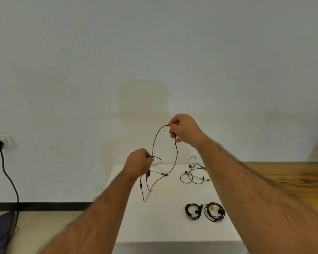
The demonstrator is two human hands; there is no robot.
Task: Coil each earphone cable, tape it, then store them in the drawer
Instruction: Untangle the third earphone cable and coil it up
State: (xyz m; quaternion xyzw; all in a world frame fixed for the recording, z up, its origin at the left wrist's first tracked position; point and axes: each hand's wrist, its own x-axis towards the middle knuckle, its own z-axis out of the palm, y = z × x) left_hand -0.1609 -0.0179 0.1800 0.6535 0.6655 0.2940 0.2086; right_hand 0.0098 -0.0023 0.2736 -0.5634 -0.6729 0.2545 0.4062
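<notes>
From the head camera we see 2 coiled earphones (205, 211) and a loose tangle (195, 173) on the white table (163, 226). Above its far edge, our left hand (138, 163) and right hand (184, 130) pinch 1 black earphone cable (155, 138), looped between them.

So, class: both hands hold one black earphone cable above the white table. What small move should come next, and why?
Probably bring the right hand down to the left hand and lay its length as another loop. The earphone cable arches slack between them, a small loop already sits at the left grip, and the rest hangs loose to the white table.
</notes>
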